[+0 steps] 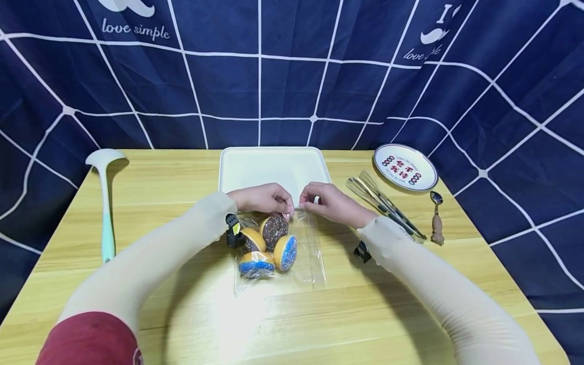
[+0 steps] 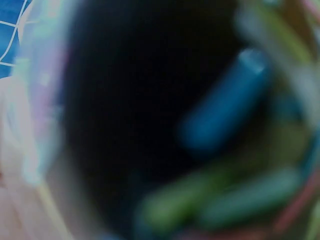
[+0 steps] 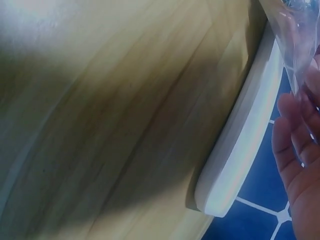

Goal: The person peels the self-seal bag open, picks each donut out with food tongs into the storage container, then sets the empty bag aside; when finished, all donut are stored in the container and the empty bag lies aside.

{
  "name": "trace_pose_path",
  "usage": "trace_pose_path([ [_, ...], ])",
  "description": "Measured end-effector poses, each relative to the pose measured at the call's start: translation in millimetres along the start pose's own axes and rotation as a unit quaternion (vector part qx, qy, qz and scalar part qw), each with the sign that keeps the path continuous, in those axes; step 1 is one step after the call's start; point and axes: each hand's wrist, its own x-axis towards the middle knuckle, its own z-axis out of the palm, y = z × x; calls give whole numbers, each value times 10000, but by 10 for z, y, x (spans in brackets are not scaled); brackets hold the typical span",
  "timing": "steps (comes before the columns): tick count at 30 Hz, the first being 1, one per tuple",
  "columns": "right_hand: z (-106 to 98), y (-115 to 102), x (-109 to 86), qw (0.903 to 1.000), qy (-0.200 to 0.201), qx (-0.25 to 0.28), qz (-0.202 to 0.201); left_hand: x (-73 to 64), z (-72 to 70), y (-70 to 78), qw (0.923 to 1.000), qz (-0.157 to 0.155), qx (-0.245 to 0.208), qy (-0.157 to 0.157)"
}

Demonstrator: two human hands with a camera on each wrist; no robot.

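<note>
A clear plastic bag (image 1: 312,258) lies on the wooden table, its top edge raised toward both hands. Inside it are several toy donuts: a chocolate-coloured one (image 1: 276,230), a second brown one partly covered, and two with blue tops, one of them a blue donut (image 1: 286,252). My left hand (image 1: 266,197) pinches the bag's top edge above the donuts. Just to its right, my right hand (image 1: 328,202) pinches the same edge; in the right wrist view, fingers (image 3: 287,145) hold a gathered plastic corner. The left wrist view is mostly dark and blurred by something close to the lens.
Behind the hands lies a white tray (image 1: 274,167). To the left is a ladle (image 1: 106,203) with a green handle. On the right are metal tongs (image 1: 385,203), a printed plate (image 1: 406,167) and a small spoon (image 1: 437,218). A dark blue checked cloth (image 1: 228,86) hangs behind.
</note>
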Motion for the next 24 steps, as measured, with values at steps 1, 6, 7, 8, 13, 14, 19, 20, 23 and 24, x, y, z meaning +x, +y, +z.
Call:
trace_pose_path([
  [1, -1, 5, -1, 10000, -2, 3, -27, -1, 0, 0, 10000, 17, 1, -5],
  [6, -11, 38, -8, 9999, -110, 81, -49, -5, -3, -7, 10000, 70, -49, -46],
  [7, -14, 42, -11, 9999, -121, 88, -43, -6, -3, -9, 9999, 72, -59, -55],
  [8, -13, 48, -11, 9999, -119, 69, -70, -7, -3, -11, 9999, 65, -70, -58],
  [13, -22, 36, -12, 9996, 21, -71, -266, -13, 2, -13, 9999, 79, -93, -56],
  [14, -22, 34, -10, 9995, 35, -99, -296, -13, 3, -15, 9999, 89, -91, -56],
  [19, -21, 27, -15, 9995, 55, -110, -285, -19, 7, -15, 9998, 129, -83, -98],
  [20, -21, 26, -19, 9995, 69, -96, -283, -21, 5, -17, 9998, 121, -74, -103],
  [23, -20, 34, -38, 9992, 152, -14, -370, -28, 3, -21, 9999, 95, -54, -107],
  [24, -19, 37, -45, 9989, 188, 13, -433, -29, 4, -23, 9999, 85, -62, -106],
])
